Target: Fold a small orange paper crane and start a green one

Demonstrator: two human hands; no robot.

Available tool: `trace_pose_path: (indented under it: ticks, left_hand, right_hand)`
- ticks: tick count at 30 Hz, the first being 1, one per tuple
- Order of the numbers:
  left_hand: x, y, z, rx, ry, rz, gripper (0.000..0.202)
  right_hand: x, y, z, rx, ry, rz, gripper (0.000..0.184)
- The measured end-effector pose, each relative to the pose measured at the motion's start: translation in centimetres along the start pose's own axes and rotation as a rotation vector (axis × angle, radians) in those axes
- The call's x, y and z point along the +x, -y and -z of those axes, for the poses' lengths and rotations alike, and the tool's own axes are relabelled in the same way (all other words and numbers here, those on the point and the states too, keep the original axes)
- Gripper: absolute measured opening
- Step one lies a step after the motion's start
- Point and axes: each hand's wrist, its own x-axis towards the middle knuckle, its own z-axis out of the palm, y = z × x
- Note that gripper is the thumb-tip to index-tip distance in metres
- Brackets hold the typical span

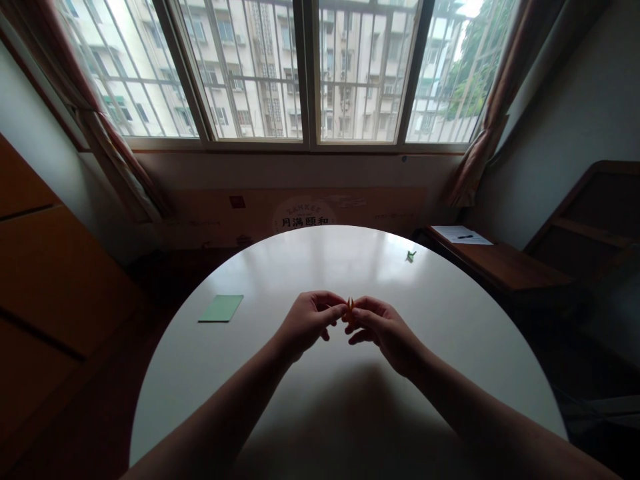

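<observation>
Between my two hands, above the middle of the white round table [280, 267], is a small folded piece of orange paper [351, 308] with two narrow points sticking up. My left hand [315, 319] pinches it from the left side with thumb and fingertips. From the right, my right hand [376, 323] pinches it too, its lower fingers curled loosely beneath. The fingertips hide most of the paper's lower part. Farther back on the right of the table stands a small folded green paper figure [411, 256], apart from both hands.
A stack of light green square paper [221, 308] lies on the table's left side. Beyond the right edge, a wooden bench [505, 263] carries a white sheet [460, 235] with a pen. A barred window [310, 73] and curtains are behind the table; a wooden cabinet [55, 267] stands left.
</observation>
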Motion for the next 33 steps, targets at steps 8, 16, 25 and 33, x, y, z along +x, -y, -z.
trace_pose_path:
  ticks: [8, 16, 25, 33]
  left_hand:
    - [0.3, 0.2, 0.2, -0.003, 0.006, 0.006, 0.028]
    - [0.3, 0.2, 0.6, -0.018, 0.052, 0.03, 0.022]
    - [0.4, 0.3, 0.6, -0.002, 0.146, -0.022, 0.022]
    - [-0.7, -0.4, 0.4, 0.278, 0.097, -0.373, 0.013]
  right_hand:
    - [-0.2, 0.3, -0.2, 0.02, 0.03, -0.049, 0.02]
    - [-0.2, 0.3, -0.4, 0.037, 0.066, -0.075, 0.015]
    - [-0.3, 0.1, -0.2, 0.141, 0.136, -0.128, 0.009]
    - [-0.4, 0.4, -0.4, 0.072, 0.168, -0.071, 0.021]
